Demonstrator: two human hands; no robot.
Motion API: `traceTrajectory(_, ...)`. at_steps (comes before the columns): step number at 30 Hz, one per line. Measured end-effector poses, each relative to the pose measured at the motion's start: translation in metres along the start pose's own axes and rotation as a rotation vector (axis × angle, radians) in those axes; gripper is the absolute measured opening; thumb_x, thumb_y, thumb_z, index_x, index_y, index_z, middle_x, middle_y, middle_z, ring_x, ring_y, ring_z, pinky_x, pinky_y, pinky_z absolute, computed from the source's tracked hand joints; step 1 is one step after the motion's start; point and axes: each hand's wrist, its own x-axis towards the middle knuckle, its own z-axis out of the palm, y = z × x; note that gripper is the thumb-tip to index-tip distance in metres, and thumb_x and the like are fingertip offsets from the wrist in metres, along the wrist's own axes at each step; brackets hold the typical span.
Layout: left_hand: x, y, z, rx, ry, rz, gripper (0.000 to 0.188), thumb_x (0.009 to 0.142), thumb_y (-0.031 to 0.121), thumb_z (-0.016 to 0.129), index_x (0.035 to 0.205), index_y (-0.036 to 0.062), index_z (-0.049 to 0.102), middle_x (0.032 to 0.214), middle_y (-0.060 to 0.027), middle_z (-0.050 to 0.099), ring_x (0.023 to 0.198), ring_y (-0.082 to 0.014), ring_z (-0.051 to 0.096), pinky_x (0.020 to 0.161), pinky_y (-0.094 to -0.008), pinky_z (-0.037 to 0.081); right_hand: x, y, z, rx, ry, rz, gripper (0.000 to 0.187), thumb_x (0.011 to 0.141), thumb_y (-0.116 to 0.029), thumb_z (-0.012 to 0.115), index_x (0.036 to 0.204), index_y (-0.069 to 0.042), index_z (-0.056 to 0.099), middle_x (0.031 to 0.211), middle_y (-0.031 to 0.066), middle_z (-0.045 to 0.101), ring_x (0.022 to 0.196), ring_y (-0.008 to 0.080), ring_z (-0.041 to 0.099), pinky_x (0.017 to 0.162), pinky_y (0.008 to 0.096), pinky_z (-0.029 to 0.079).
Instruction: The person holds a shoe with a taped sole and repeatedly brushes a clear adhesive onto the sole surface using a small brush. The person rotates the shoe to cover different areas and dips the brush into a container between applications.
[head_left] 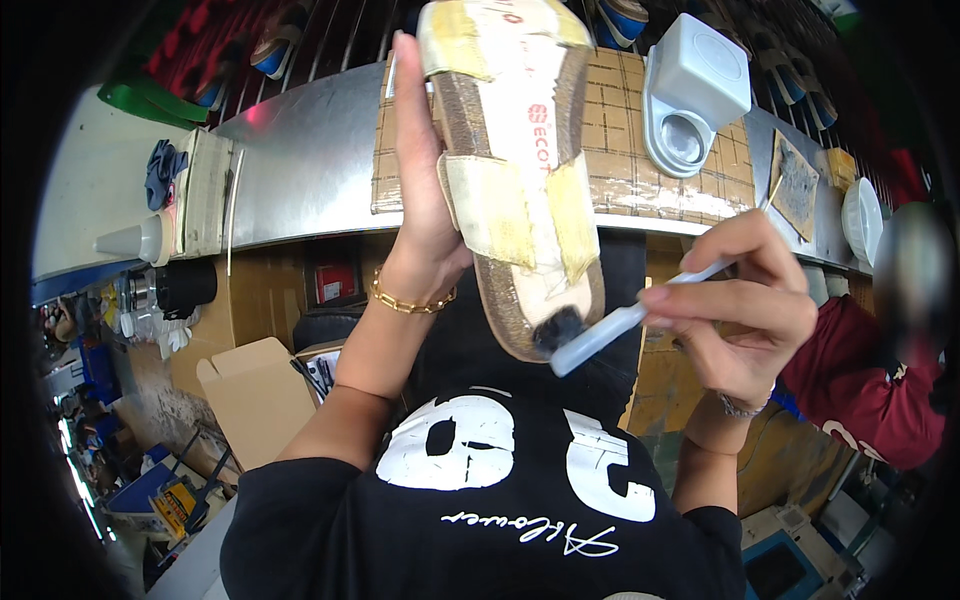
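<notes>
My left hand (425, 205) grips a sandal on its last (515, 215) by its left side, the underside facing up. That underside has a brown rim, a white middle with red print, and pale yellow strap ends folded over it. In my right hand (745, 310) is a brush (600, 340) with a whitish handle, pinched between the fingers. Its black bristles touch the end of the sandal nearest me. The sandal hangs over the front edge of the metal bench (300, 170), above my lap.
A wrapped cardboard sheet (620, 125) lies on the bench, with a white plastic container (690, 95) on it. Farther right are a stained board (793, 190) and a white bowl (862, 220). Shoes hang on the rack behind. A person in a maroon sleeve (860, 380) sits at right.
</notes>
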Motion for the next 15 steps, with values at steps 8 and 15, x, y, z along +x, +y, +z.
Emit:
traceTrajectory(8, 0.007, -0.012, 0.001, -0.094, -0.096, -0.243, 0.076, 0.100, 0.068, 0.032, 0.136, 0.0039, 0.053, 0.117, -0.0115, 0.069, 0.098, -0.0140, 0.072, 0.083, -0.0285, 0.060, 0.001, 0.004, -0.003, 0.110, -0.132, 0.000, 0.028, 0.054, -0.005, 0.078, 0.080, -0.015, 0.083, 0.072, 0.0006, 0.058, 0.063, 0.0100, 0.052, 0.055, 0.0217, 0.032)
traceTrajectory(15, 0.018, -0.021, -0.002, -0.102, -0.155, -0.319, 0.072, 0.101, 0.064, 0.035, 0.136, 0.0045, 0.054, 0.117, -0.0107, 0.069, 0.097, -0.0129, 0.072, 0.082, -0.0272, 0.060, 0.000, 0.016, -0.002, 0.173, -0.179, 0.011, 0.025, 0.060, -0.005, 0.082, 0.083, -0.014, 0.083, 0.076, 0.0013, 0.059, 0.064, 0.0084, 0.052, 0.055, 0.0209, 0.032)
